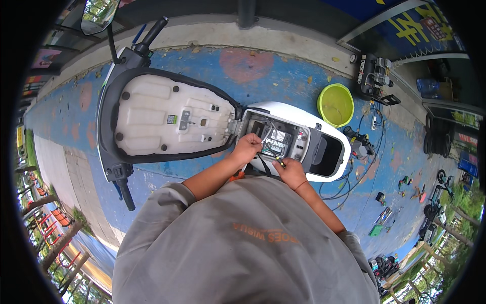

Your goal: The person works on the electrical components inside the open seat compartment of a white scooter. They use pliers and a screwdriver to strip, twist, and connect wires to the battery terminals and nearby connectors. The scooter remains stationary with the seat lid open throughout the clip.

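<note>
A white electric scooter (283,112) stands before me, its seat (152,119) tipped up with the pale underside showing. Below the hinge lies the open under-seat compartment (298,144), where a battery or boxed unit with a printed label (276,142) sits among dark cables (267,133). At the compartment's near left edge, my left hand (247,148) is closed, its fingertips pinching a thin dark cable. Closed near the front rim, my right hand (292,173) pinches a slim dark piece with a yellow part (280,161); its exact kind is too small to make out.
Beyond the scooter's tail stands a yellow-green bucket (335,105). An air compressor (375,76) is at the far right, with hoses (372,162) looping over the blue floor. Tools and a green box (376,230) lie at right. Handlebars (126,195) stick out on the left.
</note>
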The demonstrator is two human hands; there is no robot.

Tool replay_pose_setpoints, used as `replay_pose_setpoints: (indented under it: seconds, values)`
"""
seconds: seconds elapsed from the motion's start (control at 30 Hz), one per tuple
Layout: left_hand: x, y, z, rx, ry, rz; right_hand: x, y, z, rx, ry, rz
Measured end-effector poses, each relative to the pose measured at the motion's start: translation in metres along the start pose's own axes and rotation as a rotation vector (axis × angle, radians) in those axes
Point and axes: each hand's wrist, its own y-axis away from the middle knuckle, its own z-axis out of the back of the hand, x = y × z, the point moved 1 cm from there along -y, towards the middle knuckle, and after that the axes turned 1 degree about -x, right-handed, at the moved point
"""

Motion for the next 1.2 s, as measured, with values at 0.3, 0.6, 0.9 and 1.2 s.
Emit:
replay_pose_setpoints:
  seconds: [0.3,0.6,0.9,1.2]
  values:
    - [0.005,-0.006,0.004,0.093,-0.194,0.001,0.009,0.005,0.009,-0.138,0.094,-0.021]
    - [-0.018,0.008,-0.012,0.255,-0.672,0.012,-0.003,0.008,0.015,0.039,0.189,-0.058]
    - [0.002,-0.002,0.036,-0.199,-0.688,-0.018,-0.092,0.019,0.036,-0.410,-0.302,-0.386]
    - [-0.004,0.009,0.016,-0.192,-0.621,-0.184,-0.058,0.001,0.042,0.093,-0.289,-0.180]
